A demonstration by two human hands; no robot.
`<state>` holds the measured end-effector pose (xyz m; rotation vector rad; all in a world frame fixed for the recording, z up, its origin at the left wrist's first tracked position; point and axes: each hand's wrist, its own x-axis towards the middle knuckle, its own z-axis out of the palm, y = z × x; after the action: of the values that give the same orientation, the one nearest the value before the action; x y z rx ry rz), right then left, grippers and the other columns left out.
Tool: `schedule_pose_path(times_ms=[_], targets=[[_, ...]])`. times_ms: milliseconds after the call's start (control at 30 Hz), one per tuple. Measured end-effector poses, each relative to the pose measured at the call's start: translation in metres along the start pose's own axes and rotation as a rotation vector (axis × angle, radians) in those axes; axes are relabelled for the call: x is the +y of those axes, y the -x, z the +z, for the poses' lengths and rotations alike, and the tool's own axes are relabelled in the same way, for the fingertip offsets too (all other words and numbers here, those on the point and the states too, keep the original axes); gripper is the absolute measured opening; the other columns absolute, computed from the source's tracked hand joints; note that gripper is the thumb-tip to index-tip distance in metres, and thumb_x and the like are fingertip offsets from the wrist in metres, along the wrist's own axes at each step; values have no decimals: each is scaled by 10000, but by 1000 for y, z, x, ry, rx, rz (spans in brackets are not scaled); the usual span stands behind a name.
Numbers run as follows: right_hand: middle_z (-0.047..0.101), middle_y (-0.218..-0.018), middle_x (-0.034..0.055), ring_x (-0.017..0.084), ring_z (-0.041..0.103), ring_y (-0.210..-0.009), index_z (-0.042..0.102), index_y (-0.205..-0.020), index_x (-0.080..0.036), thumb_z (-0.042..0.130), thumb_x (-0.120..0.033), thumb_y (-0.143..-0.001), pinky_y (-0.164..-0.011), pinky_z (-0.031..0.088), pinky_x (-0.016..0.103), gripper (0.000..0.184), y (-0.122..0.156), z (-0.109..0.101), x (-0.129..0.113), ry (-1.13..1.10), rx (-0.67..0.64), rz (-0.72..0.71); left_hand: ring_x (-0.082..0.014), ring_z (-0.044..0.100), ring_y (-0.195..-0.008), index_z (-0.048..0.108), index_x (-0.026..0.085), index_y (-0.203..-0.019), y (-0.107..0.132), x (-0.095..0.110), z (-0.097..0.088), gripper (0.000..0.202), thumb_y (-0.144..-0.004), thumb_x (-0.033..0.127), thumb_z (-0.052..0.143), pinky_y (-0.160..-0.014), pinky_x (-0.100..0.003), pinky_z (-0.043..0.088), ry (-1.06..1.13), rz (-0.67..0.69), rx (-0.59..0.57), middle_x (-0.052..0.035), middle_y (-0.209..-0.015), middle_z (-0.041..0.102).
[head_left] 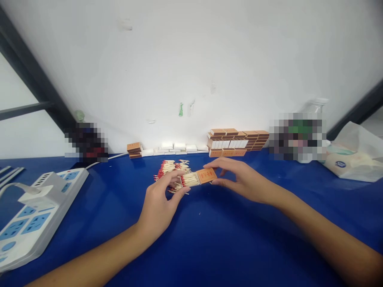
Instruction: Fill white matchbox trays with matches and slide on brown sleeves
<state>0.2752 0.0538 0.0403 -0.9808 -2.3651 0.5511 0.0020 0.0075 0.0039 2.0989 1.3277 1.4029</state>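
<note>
My left hand [161, 199] holding a tray [198, 178] of matches [189, 180], my right hand [237, 177] pinching an orange matchbox sleeve [206, 175] at the tray's end, loose matches [168, 166] just beyond, blue desk [215, 239] below

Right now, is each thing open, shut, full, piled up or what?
Matchbox: open, held by left hand and right hand
Matches inside: packed together
Loose matches: heaped
Orange boxes: stacked
White boxes: in a low row
Power strip: adapter plugged in
White packet: can't tell if open
</note>
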Motion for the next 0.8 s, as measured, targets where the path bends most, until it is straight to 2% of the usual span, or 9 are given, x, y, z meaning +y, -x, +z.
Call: schedule_pose_path(times_ms=[133, 267, 500, 800], targets=[[712, -1271, 61, 207, 669, -963, 650, -1354, -283, 696, -414, -978, -829, 569, 367, 400, -1, 0, -1, -23, 51, 6, -177, 773, -976, 709, 279, -1212, -2, 0, 0, 323, -903, 248, 799, -951, -317, 626, 97, -23, 30, 9, -1138, 800], [718, -1246, 48, 186, 674, -933, 659, -1350, -286, 715, -396, -969, -798, 570, 339, 400, -1, 0, -3, -48, 57, 10, -179, 773, -979, 714, 280, -1217, -2, -2, 0, 317, -910, 269, 795, -939, -318, 633, 127, -45, 25, 5, -1140, 801], [717, -1202, 41, 171, 682, -922, 673, -1338, -285, 728, -379, -961, -766, 575, 317, 392, 0, -1, -8, -45, 84, 15, -244, 749, -1147, 809, 254, -1108, -2, -4, 0, 177, -937, 261, 765, -1055, -409, 602, 69, 79, 34, -46, -1222, 788], [720, -1151, 56, 174, 691, -872, 692, -1316, -268, 724, -449, -948, -724, 587, 320, 411, 1, -2, -10, -112, 91, 54, -250, 760, -1136, 821, 276, -1143, -2, -3, -1, 210, -949, 242, 747, -1044, -416, 616, 56, 83, 14, -45, -1262, 777]])
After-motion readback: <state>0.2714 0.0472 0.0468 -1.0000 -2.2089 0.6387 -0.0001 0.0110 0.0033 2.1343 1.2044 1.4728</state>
